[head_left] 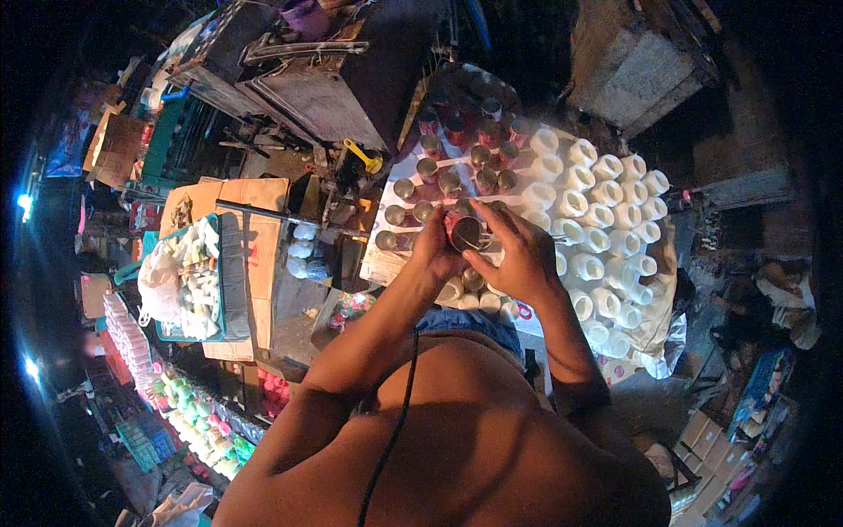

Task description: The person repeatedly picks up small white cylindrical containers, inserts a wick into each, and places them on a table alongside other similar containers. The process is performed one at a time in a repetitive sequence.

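Both of my hands are at the near side of a table (pixel 379 265), around an open tin can (pixel 465 234) with a reddish outside. My left hand (pixel 430 249) grips the can's left side. On its right side, my right hand (pixel 525 262) has its thumb and fingers curled toward the rim. Thin pale strands show by the can's rim near my right thumb; what they are I cannot make out. Several similar tin cans (pixel 427 169) stand beyond my hands. To the right are rows of white, hollow-looking cylinders (pixel 599 216).
Left of the table lies a cardboard sheet (pixel 263 237), with a teal tray (pixel 219 309) of white pieces and a plastic bag (pixel 160 283). A yellow scoop (pixel 363 156) lies beyond. Wooden cabinets (pixel 307 97) stand at the back. Colourful goods (pixel 189 408) fill the lower left.
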The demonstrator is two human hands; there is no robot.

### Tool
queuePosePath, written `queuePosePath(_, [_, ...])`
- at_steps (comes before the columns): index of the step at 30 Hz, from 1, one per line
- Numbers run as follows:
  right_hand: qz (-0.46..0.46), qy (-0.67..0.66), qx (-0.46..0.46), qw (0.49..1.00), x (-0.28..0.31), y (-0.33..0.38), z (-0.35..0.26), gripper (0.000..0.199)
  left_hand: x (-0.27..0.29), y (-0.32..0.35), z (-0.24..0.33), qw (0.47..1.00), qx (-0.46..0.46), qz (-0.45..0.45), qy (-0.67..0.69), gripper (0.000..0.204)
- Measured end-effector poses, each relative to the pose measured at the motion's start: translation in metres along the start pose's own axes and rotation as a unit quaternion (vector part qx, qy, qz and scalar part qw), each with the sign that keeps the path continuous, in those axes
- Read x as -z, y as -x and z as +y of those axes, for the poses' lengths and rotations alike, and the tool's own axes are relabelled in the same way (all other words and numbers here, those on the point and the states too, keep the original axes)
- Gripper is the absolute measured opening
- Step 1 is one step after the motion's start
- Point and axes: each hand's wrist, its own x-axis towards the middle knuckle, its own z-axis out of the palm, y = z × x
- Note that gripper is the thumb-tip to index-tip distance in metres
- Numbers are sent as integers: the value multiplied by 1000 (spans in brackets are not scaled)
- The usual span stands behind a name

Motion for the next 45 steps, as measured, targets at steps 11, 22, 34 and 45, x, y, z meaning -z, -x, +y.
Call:
queuePosePath(11, [-38, 87, 16, 995, -37, -117, 56, 61, -13, -27, 72, 991, -77, 102, -51, 69])
queuePosePath(22, [-217, 255, 1, 942, -163, -198, 192, 60, 41, 58, 120, 976, -180, 115, -49, 38])
queuePosePath(34, [-73, 129, -79, 986, -139, -185, 213, 50, 64, 62, 113, 977, -165, 119, -57, 27])
queuePosePath(45, [-89, 315, -182, 927, -176, -167, 264, 20, 66, 55, 113, 977, -163, 91, -107, 23])
